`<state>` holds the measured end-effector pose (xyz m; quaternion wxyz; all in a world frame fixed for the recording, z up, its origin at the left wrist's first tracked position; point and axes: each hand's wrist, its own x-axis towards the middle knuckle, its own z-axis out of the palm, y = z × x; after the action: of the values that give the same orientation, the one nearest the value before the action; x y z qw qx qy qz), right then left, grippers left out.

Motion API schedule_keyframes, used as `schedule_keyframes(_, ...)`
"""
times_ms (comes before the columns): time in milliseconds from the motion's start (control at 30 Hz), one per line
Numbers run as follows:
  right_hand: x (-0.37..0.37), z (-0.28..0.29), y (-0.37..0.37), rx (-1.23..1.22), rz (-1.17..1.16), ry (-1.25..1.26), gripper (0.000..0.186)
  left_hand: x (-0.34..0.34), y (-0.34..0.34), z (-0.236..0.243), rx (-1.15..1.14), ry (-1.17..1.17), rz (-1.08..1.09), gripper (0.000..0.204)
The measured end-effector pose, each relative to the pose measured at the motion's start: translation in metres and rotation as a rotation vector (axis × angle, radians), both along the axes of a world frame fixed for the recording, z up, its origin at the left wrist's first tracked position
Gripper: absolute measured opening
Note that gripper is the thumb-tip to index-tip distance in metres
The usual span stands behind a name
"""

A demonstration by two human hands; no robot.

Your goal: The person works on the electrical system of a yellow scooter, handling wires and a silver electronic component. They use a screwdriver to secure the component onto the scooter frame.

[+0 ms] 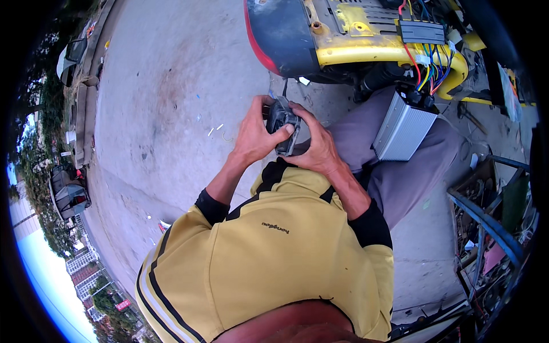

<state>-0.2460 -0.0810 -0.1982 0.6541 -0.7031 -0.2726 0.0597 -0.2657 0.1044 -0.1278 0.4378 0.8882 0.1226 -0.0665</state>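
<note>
Both my hands are closed around a small dark boxy part (280,123) with a worn, dusty casing. My left hand (254,134) grips its left side, the thumb pressed on its face. From the right, my right hand (320,143) curls its fingers over the upper edge, its thumb below. A thin dark lead seems to rise from the part's top; where it ends is hard to tell. What lies under the fingers is hidden. Resting on my leg, a silver finned controller box (406,128) has several coloured wires (432,71) coming from its top end.
Ahead stands a vehicle with a yellow tube frame (366,54) and a dark tail panel (280,34) edged in red. A grey finned module (422,32) sits on it among wires. To the right is a blue metal rack (486,220) full of scrap. Small litter dots the concrete (166,131).
</note>
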Motion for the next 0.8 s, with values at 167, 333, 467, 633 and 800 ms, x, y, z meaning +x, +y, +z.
schedule_keyframes(167, 0.001, 0.002, 0.0, -0.038, -0.038, -0.083, 0.098, -0.002, 0.014, -0.032, -0.255, -0.045, -0.022, 0.072)
schedule_keyframes(333, 0.006, 0.008, -0.001, -0.087, -0.038, -0.115, 0.105, -0.003, 0.028, -0.063, -0.575, 0.008, -0.041, 0.075)
schedule_keyframes(467, 0.007, 0.009, -0.001, -0.126, -0.019, -0.098, 0.112, -0.005, 0.029, -0.075, -0.872, 0.062, 0.036, 0.076)
schedule_keyframes(633, 0.009, 0.005, 0.0, -0.187, -0.094, -0.091, 0.115, -0.007, 0.039, -0.077, -1.295, 0.144, 0.098, 0.077)
schedule_keyframes(800, 0.012, 0.004, -0.002, -0.117, -0.142, 0.038, 0.105, -0.013, 0.047, -0.084, -1.514, 0.18, 0.277, 0.088)
